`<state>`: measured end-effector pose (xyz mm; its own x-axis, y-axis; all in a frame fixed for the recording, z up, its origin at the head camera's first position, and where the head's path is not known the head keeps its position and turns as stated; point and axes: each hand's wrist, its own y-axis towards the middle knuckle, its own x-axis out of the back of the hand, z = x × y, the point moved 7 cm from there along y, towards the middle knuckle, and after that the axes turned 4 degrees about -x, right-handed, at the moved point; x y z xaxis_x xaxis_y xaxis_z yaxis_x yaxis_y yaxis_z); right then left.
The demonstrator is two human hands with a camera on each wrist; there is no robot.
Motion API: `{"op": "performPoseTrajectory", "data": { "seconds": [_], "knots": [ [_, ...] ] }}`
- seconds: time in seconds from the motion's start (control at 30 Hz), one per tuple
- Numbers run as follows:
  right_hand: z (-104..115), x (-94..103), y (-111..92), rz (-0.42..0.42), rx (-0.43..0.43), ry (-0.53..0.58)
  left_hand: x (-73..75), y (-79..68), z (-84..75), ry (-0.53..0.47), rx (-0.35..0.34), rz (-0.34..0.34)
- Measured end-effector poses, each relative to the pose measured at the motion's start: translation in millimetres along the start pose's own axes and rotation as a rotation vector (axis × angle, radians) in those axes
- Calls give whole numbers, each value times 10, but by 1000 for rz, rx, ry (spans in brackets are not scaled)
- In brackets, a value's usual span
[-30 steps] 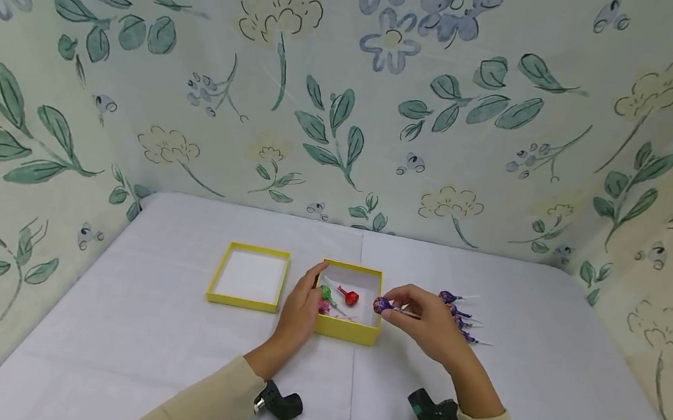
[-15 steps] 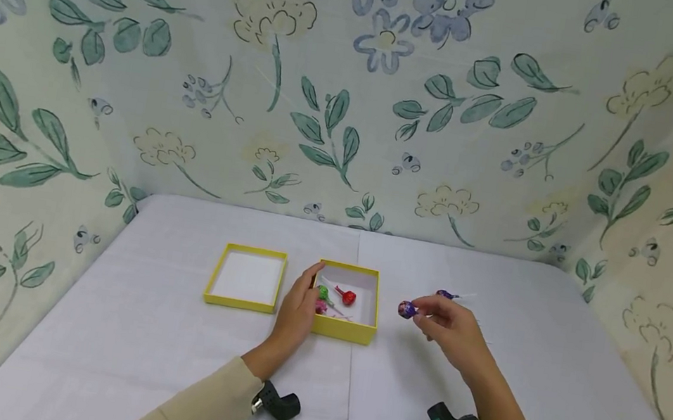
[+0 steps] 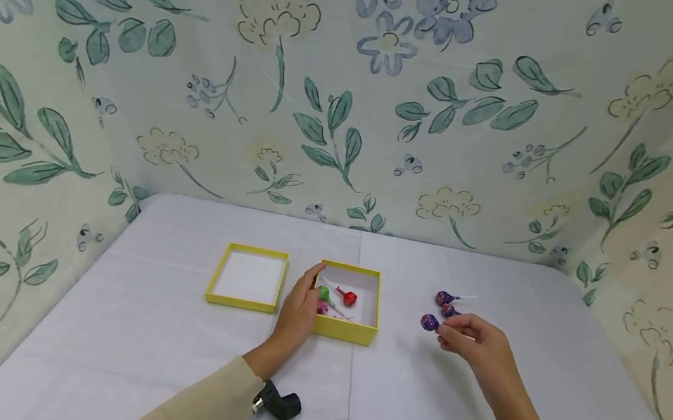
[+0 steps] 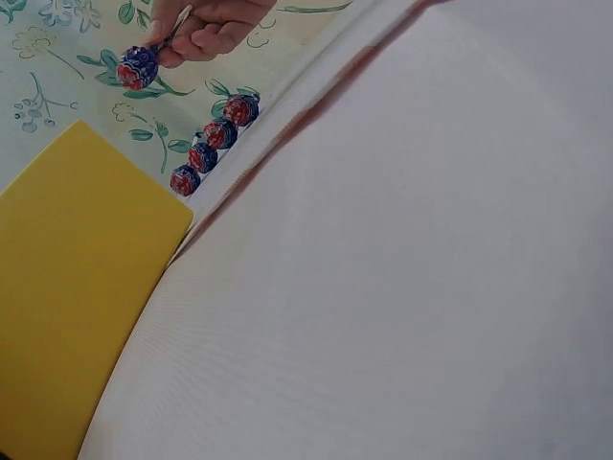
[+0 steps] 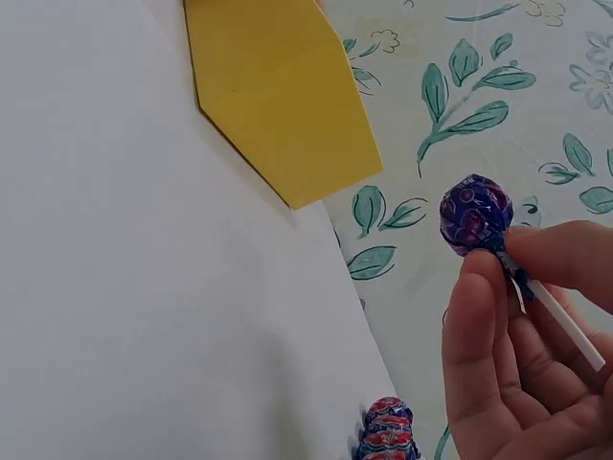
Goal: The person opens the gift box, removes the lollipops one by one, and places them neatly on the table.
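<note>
My left hand (image 3: 299,308) lies along the left wall of a yellow open box (image 3: 348,333), fingertips at the back left corner. Inside the box are a red lollipop (image 3: 350,298), a green lollipop (image 3: 323,293) and a pink lollipop (image 3: 321,307), partly covered by that hand. To the right of the box, my right hand (image 3: 481,343) pinches a purple-blue wrapped lollipop (image 5: 476,215) just below its head, white stick (image 5: 567,324) pointing back toward the palm. Several similar lollipops (image 4: 221,133) lie in a row on the table, partly behind the right hand in the head view.
A shallow yellow-edged lid (image 3: 248,278), white inside, lies left of the box. White cloth (image 3: 166,344) covers the table, and a floral curtain (image 3: 351,98) stands behind it and at both sides.
My right hand has carried the pinched lollipop from the box's right edge rightward, near the row of lollipops. My left hand stays at the box.
</note>
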<state>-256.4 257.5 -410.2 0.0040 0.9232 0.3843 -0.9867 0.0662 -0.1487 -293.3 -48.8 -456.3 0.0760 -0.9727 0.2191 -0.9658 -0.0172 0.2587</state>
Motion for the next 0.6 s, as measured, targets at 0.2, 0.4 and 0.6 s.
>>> {"op": "performPoseTrajectory", "data": {
  "seconds": [0.2,0.4,0.6],
  "knots": [
    [-111,109,-21,41,17,98,7,-3,5,15,4,-9],
    [-153,199,-53,69,8,186,20,-2,-9,22,14,-18],
    [-205,261,-71,104,31,308,-1,0,-23,16,8,-9]
  ]
}}
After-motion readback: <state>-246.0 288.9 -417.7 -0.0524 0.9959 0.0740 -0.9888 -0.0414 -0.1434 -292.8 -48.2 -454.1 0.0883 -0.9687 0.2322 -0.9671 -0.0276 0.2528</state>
